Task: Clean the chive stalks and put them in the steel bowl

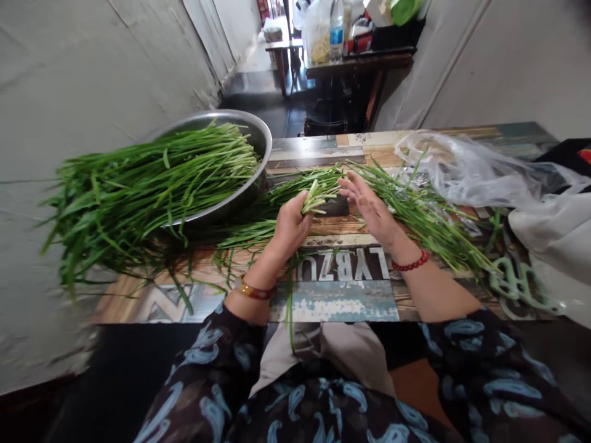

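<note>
My left hand [292, 223] is closed around a small bunch of garlic chives [316, 198], its pale cut ends pointing to the right and a few green blades hanging down below the fist. Just right of those ends, my right hand [368, 206] is raised with its fingers stretched out, holding nothing. Beneath and beyond both hands, more loose chives [295, 184] lie on the table. A further spread of chives [429, 227] runs beside my right hand toward the right. On the left, a large heap of chives [175, 166] fills a metal bowl [264, 132] and droops over its side.
The patchwork-patterned table [341, 301] carries a clear plastic bag [471, 169] at the back right. Green-handled scissors [517, 280] lie near the right edge, beside a white bag [554, 240]. Farther off, another table [364, 64] holds a water bottle [337, 31]. A wall [83, 80] stands close on the left.
</note>
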Action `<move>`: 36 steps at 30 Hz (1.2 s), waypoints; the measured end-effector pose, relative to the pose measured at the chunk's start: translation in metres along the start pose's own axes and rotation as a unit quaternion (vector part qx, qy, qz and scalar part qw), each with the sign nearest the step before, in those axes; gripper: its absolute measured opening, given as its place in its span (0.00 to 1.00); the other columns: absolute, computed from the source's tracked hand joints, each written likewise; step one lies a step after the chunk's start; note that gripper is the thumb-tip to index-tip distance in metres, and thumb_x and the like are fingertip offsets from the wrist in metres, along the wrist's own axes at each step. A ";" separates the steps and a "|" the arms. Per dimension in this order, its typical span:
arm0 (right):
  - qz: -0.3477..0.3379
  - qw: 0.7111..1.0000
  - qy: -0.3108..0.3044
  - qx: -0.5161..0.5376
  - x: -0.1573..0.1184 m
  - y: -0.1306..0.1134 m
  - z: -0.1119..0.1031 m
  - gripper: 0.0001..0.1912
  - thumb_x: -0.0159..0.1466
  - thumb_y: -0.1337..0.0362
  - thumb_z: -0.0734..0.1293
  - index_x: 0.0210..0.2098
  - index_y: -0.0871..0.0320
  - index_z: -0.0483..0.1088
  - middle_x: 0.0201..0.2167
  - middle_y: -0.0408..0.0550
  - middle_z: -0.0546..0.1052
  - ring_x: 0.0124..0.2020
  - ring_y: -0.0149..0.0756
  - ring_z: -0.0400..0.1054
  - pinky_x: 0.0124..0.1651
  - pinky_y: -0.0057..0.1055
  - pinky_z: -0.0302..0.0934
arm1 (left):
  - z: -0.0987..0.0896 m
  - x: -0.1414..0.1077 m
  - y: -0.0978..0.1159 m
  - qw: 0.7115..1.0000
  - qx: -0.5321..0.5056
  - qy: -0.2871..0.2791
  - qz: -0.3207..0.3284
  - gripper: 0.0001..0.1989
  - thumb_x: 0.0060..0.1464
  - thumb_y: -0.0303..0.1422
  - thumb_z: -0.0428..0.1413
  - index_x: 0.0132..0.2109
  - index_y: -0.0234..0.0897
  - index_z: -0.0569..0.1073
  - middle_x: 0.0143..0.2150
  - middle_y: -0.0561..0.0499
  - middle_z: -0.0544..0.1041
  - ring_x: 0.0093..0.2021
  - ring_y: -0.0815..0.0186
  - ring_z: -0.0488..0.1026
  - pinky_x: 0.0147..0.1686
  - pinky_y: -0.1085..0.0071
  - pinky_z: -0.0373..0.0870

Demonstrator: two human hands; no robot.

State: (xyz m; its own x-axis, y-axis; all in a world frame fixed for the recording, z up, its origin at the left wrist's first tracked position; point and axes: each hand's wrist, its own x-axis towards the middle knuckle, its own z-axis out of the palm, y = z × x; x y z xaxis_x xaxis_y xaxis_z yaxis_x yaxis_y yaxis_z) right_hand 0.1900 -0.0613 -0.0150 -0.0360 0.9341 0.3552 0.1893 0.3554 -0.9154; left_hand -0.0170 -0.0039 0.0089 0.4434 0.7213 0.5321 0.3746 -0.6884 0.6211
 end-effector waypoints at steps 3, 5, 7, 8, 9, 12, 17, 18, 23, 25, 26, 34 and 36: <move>-0.005 1.000 0.002 -0.021 0.002 -0.001 0.001 0.44 0.63 0.37 0.61 0.71 0.50 0.49 0.69 0.55 0.61 0.66 0.48 0.60 0.69 0.52 0.53 | -0.022 0.014 0.016 0.995 -0.073 0.063 0.008 0.11 0.63 0.35 0.52 0.32 0.37 0.69 0.27 0.54 0.67 0.28 0.71 0.64 0.33 0.73 0.64; -0.022 0.999 -0.007 -0.030 0.008 -0.013 0.009 0.46 0.61 0.38 0.65 0.71 0.49 0.49 0.69 0.54 0.61 0.67 0.48 0.60 0.70 0.51 0.52 | -0.039 0.025 0.033 0.990 -0.122 0.067 0.007 0.10 0.62 0.37 0.54 0.33 0.37 0.70 0.26 0.55 0.66 0.28 0.71 0.64 0.32 0.73 0.64; -0.060 0.997 -0.032 -0.027 0.020 -0.034 0.023 0.47 0.58 0.39 0.68 0.70 0.48 0.50 0.68 0.52 0.62 0.67 0.48 0.59 0.70 0.51 0.52 | -0.053 0.035 0.052 0.983 -0.179 0.042 0.002 0.08 0.61 0.37 0.57 0.36 0.37 0.72 0.26 0.55 0.67 0.27 0.72 0.65 0.30 0.73 0.65; -0.083 0.995 -0.047 -0.022 0.027 -0.046 0.032 0.49 0.57 0.39 0.70 0.70 0.49 0.51 0.67 0.51 0.63 0.67 0.48 0.59 0.70 0.51 0.52 | -0.058 0.040 0.061 0.978 -0.207 0.026 0.000 0.08 0.60 0.38 0.57 0.37 0.37 0.73 0.27 0.54 0.67 0.27 0.72 0.65 0.29 0.73 0.65; -0.106 0.992 -0.064 -0.012 0.034 -0.059 0.042 0.50 0.55 0.40 0.71 0.70 0.50 0.51 0.67 0.51 0.63 0.67 0.48 0.59 0.70 0.51 0.53 | -0.062 0.044 0.070 0.972 -0.235 0.016 0.002 0.08 0.60 0.38 0.57 0.38 0.37 0.73 0.27 0.54 0.67 0.26 0.72 0.66 0.28 0.74 0.65; -0.154 0.985 -0.074 0.014 0.054 -0.089 0.069 0.49 0.57 0.39 0.70 0.68 0.55 0.53 0.63 0.53 0.66 0.65 0.47 0.60 0.67 0.48 0.58 | -0.073 0.050 0.089 0.945 -0.325 0.031 0.017 0.11 0.62 0.40 0.56 0.37 0.37 0.73 0.29 0.53 0.69 0.28 0.71 0.70 0.30 0.73 0.68; -0.151 0.978 -0.085 -0.112 0.061 -0.103 0.088 0.28 0.66 0.48 0.64 0.58 0.60 0.64 0.49 0.52 0.76 0.49 0.42 0.70 0.54 0.41 0.66 | -0.095 0.048 0.091 0.885 -0.456 0.076 -0.052 0.13 0.63 0.43 0.54 0.36 0.39 0.69 0.36 0.52 0.75 0.36 0.69 0.77 0.41 0.68 0.74; -0.147 0.970 -0.086 -0.172 0.059 -0.103 0.088 0.25 0.66 0.51 0.64 0.56 0.61 0.66 0.47 0.52 0.77 0.46 0.41 0.71 0.51 0.40 0.66 | -0.101 0.046 0.087 0.877 -0.464 0.092 -0.078 0.13 0.63 0.45 0.53 0.36 0.40 0.69 0.33 0.53 0.75 0.33 0.70 0.76 0.40 0.68 0.75; -0.126 0.863 -0.100 -0.478 0.041 -0.097 0.072 0.17 0.66 0.64 0.62 0.53 0.60 0.68 0.45 0.53 0.79 0.43 0.42 0.71 0.41 0.33 0.60 | -0.132 0.030 0.061 0.844 -0.470 0.196 -0.167 0.16 0.62 0.47 0.54 0.31 0.42 0.66 0.18 0.59 0.61 0.20 0.73 0.63 0.26 0.75 0.67; -0.116 0.822 -0.103 -0.548 0.034 -0.092 0.055 0.16 0.65 0.65 0.62 0.52 0.58 0.70 0.45 0.52 0.79 0.43 0.42 0.71 0.39 0.32 0.57 | -0.147 0.017 0.050 0.829 -0.479 0.223 -0.186 0.17 0.63 0.46 0.53 0.30 0.42 0.65 0.17 0.60 0.55 0.17 0.74 0.58 0.23 0.76 0.62; -0.103 0.807 -0.097 -0.573 0.031 -0.087 0.044 0.16 0.64 0.65 0.62 0.50 0.57 0.70 0.43 0.52 0.79 0.42 0.43 0.71 0.37 0.32 0.56 | -0.155 0.010 0.044 0.821 -0.485 0.231 -0.193 0.17 0.63 0.46 0.53 0.30 0.42 0.64 0.17 0.61 0.54 0.16 0.75 0.55 0.21 0.76 0.60; 0.096 0.796 0.223 -0.555 0.003 -0.040 -0.065 0.24 0.69 0.63 0.50 0.37 0.62 0.76 0.34 0.58 0.79 0.35 0.44 0.70 0.37 0.36 0.56 | -0.202 -0.042 0.012 0.777 -0.536 0.275 -0.180 0.15 0.61 0.38 0.58 0.29 0.40 0.64 0.17 0.61 0.48 0.15 0.76 0.45 0.18 0.76 0.47; 0.088 0.823 0.209 -0.520 -0.007 -0.035 -0.065 0.22 0.68 0.60 0.53 0.35 0.60 0.77 0.32 0.56 0.79 0.34 0.43 0.70 0.37 0.36 0.57 | -0.202 -0.048 0.015 0.783 -0.523 0.273 -0.196 0.14 0.61 0.38 0.57 0.29 0.40 0.65 0.17 0.61 0.47 0.16 0.75 0.43 0.18 0.75 0.46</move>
State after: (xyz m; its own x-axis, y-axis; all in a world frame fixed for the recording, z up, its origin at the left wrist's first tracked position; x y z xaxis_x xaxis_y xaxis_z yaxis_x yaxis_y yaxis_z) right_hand 0.2477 -0.0823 0.0273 0.3820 0.7969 0.4681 0.9014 -0.2096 -0.3788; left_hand -0.1976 -0.0339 0.1089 -0.0602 0.9833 0.1717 -0.6032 -0.1729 0.7786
